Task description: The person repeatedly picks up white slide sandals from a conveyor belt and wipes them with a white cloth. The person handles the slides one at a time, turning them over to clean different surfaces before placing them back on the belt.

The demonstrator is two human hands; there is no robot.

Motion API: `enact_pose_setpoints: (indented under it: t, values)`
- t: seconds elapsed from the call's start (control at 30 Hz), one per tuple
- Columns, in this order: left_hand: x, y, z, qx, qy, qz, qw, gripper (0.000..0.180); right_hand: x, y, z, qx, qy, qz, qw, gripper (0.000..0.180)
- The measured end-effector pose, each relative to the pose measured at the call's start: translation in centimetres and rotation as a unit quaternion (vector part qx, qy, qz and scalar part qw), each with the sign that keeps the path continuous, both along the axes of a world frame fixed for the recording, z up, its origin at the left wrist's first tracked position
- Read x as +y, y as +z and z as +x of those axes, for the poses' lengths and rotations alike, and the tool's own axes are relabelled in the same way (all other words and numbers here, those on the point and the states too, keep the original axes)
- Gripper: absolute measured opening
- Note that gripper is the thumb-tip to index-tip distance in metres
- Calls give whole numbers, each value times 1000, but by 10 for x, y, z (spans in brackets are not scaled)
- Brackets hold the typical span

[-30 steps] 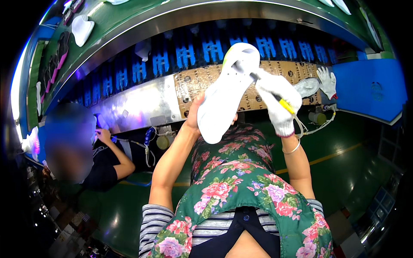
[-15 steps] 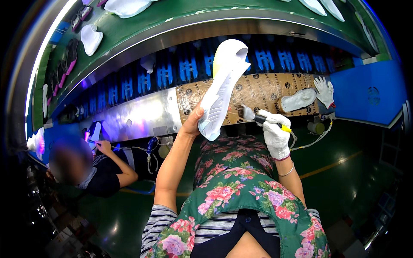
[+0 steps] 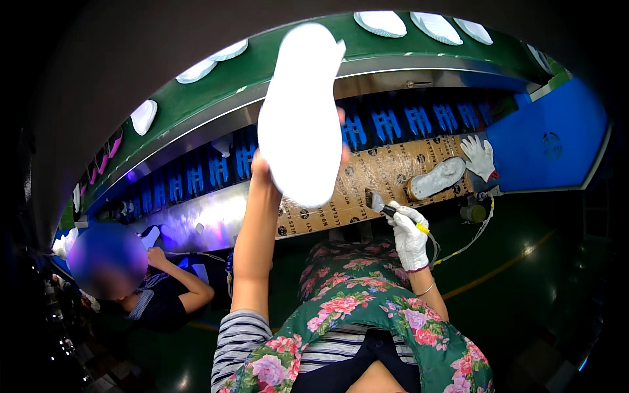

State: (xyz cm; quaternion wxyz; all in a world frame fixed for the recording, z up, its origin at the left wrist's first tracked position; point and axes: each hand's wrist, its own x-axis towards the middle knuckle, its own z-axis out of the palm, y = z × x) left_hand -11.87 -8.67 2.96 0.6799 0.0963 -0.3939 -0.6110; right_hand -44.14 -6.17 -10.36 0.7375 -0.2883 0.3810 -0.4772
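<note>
My left hand (image 3: 261,171), bare, holds a white shoe sole (image 3: 301,118) up with its broad flat face showing. Fingertips wrap round its right edge, and its top end overlaps the green shelf. In my right hand (image 3: 411,245), covered by a white knitted glove, is a brush (image 3: 390,211) with a dark handle and a yellow end. The brush's bristles point left, over the cardboard-covered bench (image 3: 367,171); whether they touch it I cannot tell. A sole-shaped piece (image 3: 438,179) with a whitish inside lies on the cardboard, right of the brush.
A spare white glove (image 3: 480,157) lies at the bench's right end by a blue panel (image 3: 553,141). Blue brackets (image 3: 419,120) line the space behind the bench. Several white soles (image 3: 438,27) rest on the green shelf (image 3: 252,72). At left, a co-worker (image 3: 173,281) sits at the same bench.
My left hand has raised the sole up and leftward and turned it, so its flat face now shows instead of its contoured side. My right hand with the brush has shifted slightly down.
</note>
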Motion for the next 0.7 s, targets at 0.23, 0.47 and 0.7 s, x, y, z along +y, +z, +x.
enact_pose_setpoints:
  t: [0.23,0.47,0.7]
  values:
    - [-92,12,-23,310,3,179,934,107,6,-21,8,71,79,7,994,21]
    - [-84,29,109,-678,596,210,374,60,3,-23,11,101,81,19,991,19]
    - [17,3,162,-456,587,104,661,24,10,-25,34,127,152,22,980,20]
